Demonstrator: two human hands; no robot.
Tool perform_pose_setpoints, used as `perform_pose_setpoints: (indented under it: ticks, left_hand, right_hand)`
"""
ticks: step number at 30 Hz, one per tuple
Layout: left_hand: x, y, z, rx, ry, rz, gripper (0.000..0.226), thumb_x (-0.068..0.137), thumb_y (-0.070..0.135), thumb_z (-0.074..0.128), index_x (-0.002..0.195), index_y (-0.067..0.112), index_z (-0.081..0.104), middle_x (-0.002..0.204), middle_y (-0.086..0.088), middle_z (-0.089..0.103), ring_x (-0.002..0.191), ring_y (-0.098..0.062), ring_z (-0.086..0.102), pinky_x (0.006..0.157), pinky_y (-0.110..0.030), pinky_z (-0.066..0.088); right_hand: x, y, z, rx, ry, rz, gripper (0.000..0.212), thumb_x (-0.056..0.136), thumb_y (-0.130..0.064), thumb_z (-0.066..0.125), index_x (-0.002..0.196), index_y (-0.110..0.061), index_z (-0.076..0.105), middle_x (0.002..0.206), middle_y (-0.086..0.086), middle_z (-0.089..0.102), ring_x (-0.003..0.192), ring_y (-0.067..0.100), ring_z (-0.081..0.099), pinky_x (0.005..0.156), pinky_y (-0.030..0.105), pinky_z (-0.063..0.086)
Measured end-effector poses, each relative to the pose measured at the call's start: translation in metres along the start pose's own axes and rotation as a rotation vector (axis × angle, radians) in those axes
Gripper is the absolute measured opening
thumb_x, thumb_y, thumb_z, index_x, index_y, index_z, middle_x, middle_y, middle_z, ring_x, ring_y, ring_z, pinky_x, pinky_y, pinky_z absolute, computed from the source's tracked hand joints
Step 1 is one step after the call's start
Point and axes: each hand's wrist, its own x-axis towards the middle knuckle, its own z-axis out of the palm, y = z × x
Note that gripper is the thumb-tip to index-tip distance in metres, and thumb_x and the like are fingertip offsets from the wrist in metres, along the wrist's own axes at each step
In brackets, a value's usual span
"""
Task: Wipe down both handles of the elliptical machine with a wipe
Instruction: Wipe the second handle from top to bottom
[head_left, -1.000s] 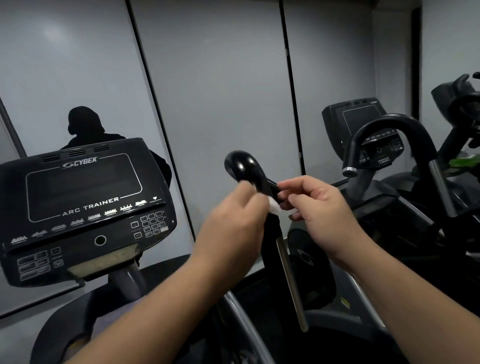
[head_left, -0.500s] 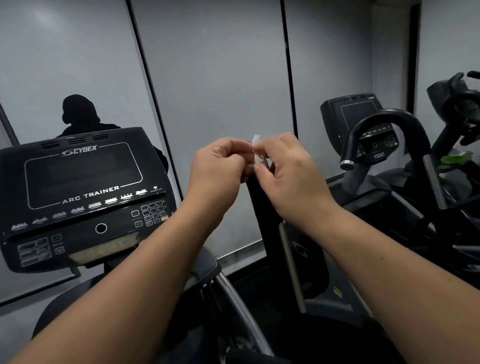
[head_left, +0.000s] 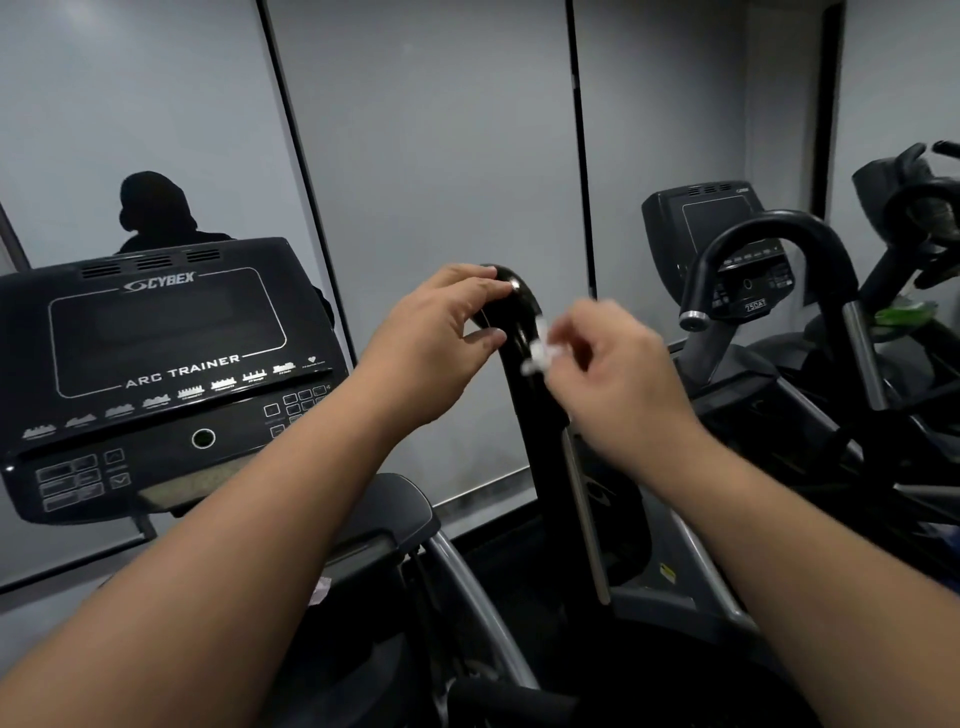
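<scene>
**Right-Side Handle: Wipe Presented, Grip Set**

My left hand (head_left: 441, 332) curls around the curved top of the black handle (head_left: 524, 364), thumb beneath, fingers over the crown. My right hand (head_left: 618, 379) pinches a small white wipe (head_left: 540, 353) between thumb and fingertips, at 3 o'clock of the handle and touching or just off its side; contact cannot be confirmed. Assessment: the wipe is light, limp and bunched, best spread and wrapped around the bar. The handle looks rigid and glossy, probably slick. The console (head_left: 156, 364) sits at 9 o'clock.
</scene>
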Motion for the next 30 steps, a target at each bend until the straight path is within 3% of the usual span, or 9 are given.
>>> perform_pose_setpoints:
  ticks: [3,7,11,14,17,22,24,27,30]
  left_hand:
    - [0.000,0.000,-0.003,0.062,-0.034,0.013,0.049,0.089,0.020,0.075,0.135,0.028,0.060,0.144,0.014,0.049,0.120,-0.001,0.052,0.092,-0.005,0.034]
    - [0.000,0.003,-0.005,0.142,-0.082,0.024,0.064,0.081,0.033,0.081,0.140,0.030,0.054,0.148,0.016,0.043,0.118,-0.004,0.052,0.097,-0.020,0.039]
    - [0.001,0.008,-0.005,0.206,-0.084,0.042,0.063,0.080,0.039,0.081,0.135,0.031,0.053,0.144,0.017,0.044,0.111,-0.005,0.053,0.094,-0.028,0.045]
    - [0.001,0.010,-0.006,0.196,-0.086,0.035,0.062,0.080,0.038,0.081,0.134,0.030,0.053,0.143,0.017,0.044,0.111,-0.006,0.053,0.092,-0.026,0.042]
    - [-0.002,0.009,-0.002,0.198,-0.095,0.022,0.066,0.078,0.039,0.082,0.136,0.031,0.051,0.148,0.017,0.039,0.099,-0.006,0.047,0.086,-0.022,0.036]
    - [-0.004,0.003,0.003,0.238,-0.074,0.033,0.075,0.079,0.044,0.080,0.143,0.031,0.044,0.156,0.014,0.032,0.130,-0.020,0.044,0.103,-0.032,0.038]
    - [-0.004,0.004,0.003,0.258,-0.072,0.034,0.071,0.080,0.044,0.080,0.140,0.031,0.045,0.154,0.014,0.034,0.127,-0.022,0.045,0.102,-0.035,0.039]
    - [-0.003,0.008,0.004,0.294,-0.075,0.037,0.067,0.081,0.044,0.079,0.137,0.029,0.046,0.153,0.014,0.034,0.116,-0.022,0.053,0.095,-0.037,0.044]
    - [-0.006,0.013,0.002,0.403,-0.060,0.078,0.066,0.083,0.044,0.076,0.139,0.024,0.046,0.158,0.011,0.031,0.122,-0.025,0.055,0.096,-0.042,0.048]
  right_hand:
    - [0.044,-0.008,0.006,0.013,0.032,0.037,0.006,0.092,-0.021,0.061,0.096,-0.018,0.065,0.093,0.002,0.059,0.078,0.018,0.055,0.068,0.029,0.041]
    - [0.014,0.000,0.010,-0.017,0.023,0.001,0.002,0.089,-0.014,0.061,0.087,-0.015,0.060,0.085,0.000,0.053,0.071,0.019,0.052,0.064,0.034,0.040]
    - [-0.038,0.012,0.006,0.054,-0.063,0.023,0.015,0.081,-0.002,0.062,0.081,-0.016,0.057,0.079,-0.004,0.051,0.067,0.012,0.049,0.058,0.031,0.039]
    - [-0.005,0.008,0.007,0.060,0.024,0.054,0.008,0.088,-0.013,0.065,0.084,-0.018,0.060,0.081,-0.001,0.056,0.069,0.013,0.052,0.061,0.030,0.039]
    - [0.031,0.005,0.013,0.116,0.086,0.112,0.006,0.093,-0.020,0.061,0.087,-0.024,0.061,0.086,0.002,0.061,0.070,0.015,0.056,0.061,0.027,0.044]
    - [-0.043,0.021,0.017,0.181,0.024,0.172,0.019,0.086,-0.003,0.059,0.078,-0.020,0.056,0.077,-0.001,0.056,0.062,0.015,0.049,0.056,0.027,0.040]
    - [-0.070,0.024,0.017,0.194,-0.014,0.171,0.020,0.084,-0.001,0.060,0.077,-0.019,0.057,0.078,-0.002,0.056,0.065,0.015,0.051,0.058,0.029,0.043]
    - [-0.051,0.021,0.018,0.229,0.061,0.181,0.014,0.088,-0.010,0.062,0.081,-0.021,0.059,0.076,-0.001,0.056,0.063,0.013,0.051,0.057,0.025,0.041]
    - [-0.038,0.013,0.020,0.265,0.121,0.201,0.015,0.089,-0.009,0.060,0.081,-0.021,0.059,0.077,0.000,0.055,0.062,0.012,0.049,0.056,0.024,0.040]
